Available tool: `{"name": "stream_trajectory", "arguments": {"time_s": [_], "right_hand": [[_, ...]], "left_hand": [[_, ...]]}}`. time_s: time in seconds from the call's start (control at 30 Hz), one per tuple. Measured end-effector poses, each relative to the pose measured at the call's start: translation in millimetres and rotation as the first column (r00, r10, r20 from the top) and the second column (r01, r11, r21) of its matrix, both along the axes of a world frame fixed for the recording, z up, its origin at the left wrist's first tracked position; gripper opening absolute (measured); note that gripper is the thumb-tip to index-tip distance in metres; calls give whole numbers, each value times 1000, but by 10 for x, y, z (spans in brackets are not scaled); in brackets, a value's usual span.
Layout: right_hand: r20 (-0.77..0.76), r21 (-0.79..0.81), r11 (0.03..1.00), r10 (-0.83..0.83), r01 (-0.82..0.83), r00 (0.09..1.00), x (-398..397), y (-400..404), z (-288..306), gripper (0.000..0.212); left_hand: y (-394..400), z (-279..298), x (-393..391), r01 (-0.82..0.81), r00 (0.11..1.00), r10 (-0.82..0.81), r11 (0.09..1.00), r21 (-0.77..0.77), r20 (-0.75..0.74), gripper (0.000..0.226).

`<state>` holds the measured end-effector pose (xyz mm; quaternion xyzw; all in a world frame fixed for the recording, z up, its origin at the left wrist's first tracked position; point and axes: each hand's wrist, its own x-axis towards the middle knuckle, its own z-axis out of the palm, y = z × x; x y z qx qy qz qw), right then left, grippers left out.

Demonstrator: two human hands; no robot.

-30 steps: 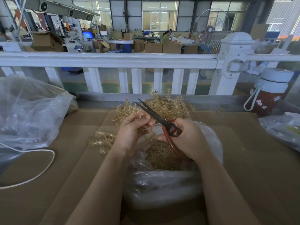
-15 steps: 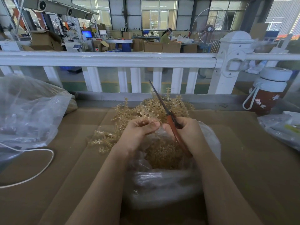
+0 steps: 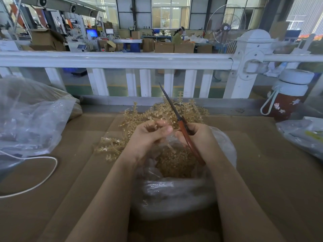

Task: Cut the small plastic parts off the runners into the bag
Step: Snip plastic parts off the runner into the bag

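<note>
A clear plastic bag (image 3: pixel 174 193) lies open in front of me with a heap of small tan cut parts (image 3: pixel 174 161) inside. Behind it lies a pile of tan plastic runners (image 3: pixel 152 114) with parts still on them. My left hand (image 3: pixel 148 137) pinches a small runner piece over the bag's mouth. My right hand (image 3: pixel 201 137) grips red-handled scissors (image 3: pixel 181 124); their blades are closed and point up and away from me, above the runner pile.
Cardboard (image 3: pixel 262 172) covers the table. A large crumpled clear bag (image 3: pixel 29 116) and a white cord (image 3: pixel 43 179) lie at the left. A red bottle with a white lid (image 3: pixel 286 96) and another bag (image 3: pixel 304 135) are at the right. A white railing (image 3: pixel 122 60) runs behind.
The scissors closed and swung from pointing left to pointing up and away. My hands came closer together over the bag.
</note>
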<state>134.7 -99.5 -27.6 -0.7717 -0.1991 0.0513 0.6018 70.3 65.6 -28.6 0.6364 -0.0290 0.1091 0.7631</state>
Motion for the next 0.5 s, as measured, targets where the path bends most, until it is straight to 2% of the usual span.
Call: {"name": "stream_trajectory", "arguments": {"time_s": [0.03, 0.1, 0.27, 0.33, 0.43, 0.5], "right_hand": [[4, -3, 1000, 5, -5, 1000, 5, 2, -3, 16], [17, -18, 1000, 19, -19, 1000, 12, 5, -10, 17], [68, -3, 1000, 13, -13, 998, 15, -7, -19, 14], [129, -3, 1000, -26, 26, 991, 26, -32, -27, 28], [213, -105, 991, -60, 84, 975, 33, -73, -54, 59], [259, -166, 983, -35, 80, 965, 31, -91, -88, 65]], "left_hand": [[12, -7, 11, -32, 999, 32, 999, -12, -4, 31], [14, -18, 23, -69, 998, 70, 997, -43, 4, 35], [-3, -34, 41, -75, 997, 79, 986, -147, 16, 14], [10, -34, 49, -127, 991, 130, 979, -158, 7, 17], [11, -26, 49, -162, 986, 167, 974, -160, 15, 16], [9, -21, 40, -199, 979, 203, 972, -125, 26, 19]]}}
